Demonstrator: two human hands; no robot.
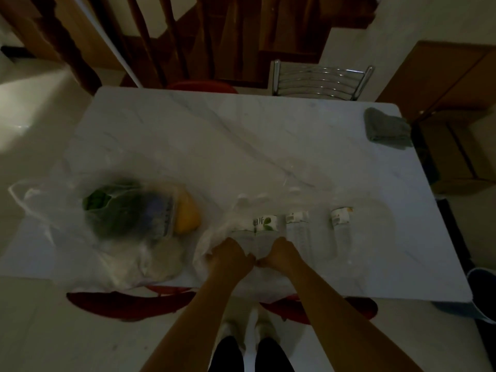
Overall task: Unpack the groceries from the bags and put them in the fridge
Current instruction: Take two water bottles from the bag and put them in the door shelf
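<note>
On the white marble table (241, 135) lie two clear plastic bags. The left bag (88, 237) holds leafy greens (107, 205), a bluish tub (155, 216) and a yellow item (188, 216). The right bag (220, 237) holds several clear water bottles with white labels: one (264, 224) just beyond my hands, another (298, 229) to its right, a third (341, 224) further right. My left hand (230, 256) and my right hand (281, 253) are side by side at the near edge, both fisted on the right bag's plastic.
A folded grey cloth (386, 128) lies at the table's far right corner. Beyond the far edge stand a metal-backed chair (322, 79) and a red seat (204, 85). Red chair seats (128, 302) sit under the near edge. Wooden furniture (451, 84) stands at right.
</note>
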